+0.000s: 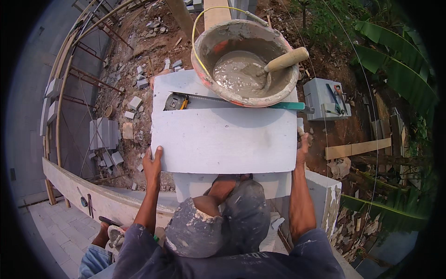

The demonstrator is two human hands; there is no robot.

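Observation:
A wide white lightweight concrete block (225, 139) lies in front of me. My left hand (152, 165) grips its left edge, thumb on the top face and fingers over the side. At the opposite edge my right hand (302, 148) is closed on the block's side; its fingers are partly hidden. Beyond it is another white block (169, 80), with a tape measure (175, 101) in the gap between them. A teal-ended tool (288, 106) runs beneath the bucket. That mortar-smeared bucket (200, 60) holds wet grey mortar (239, 69) and a wooden-handled tool (288, 59).
Skin-coloured fingers (158, 78) show at the far block's left corner. A co-worker's jeans (95, 262) appear lower left. Hand tools lie on a block stack (320, 97) at right. Scaffolding (88, 79) stands left, above rubble-strewn ground. Thin lines run down the right side.

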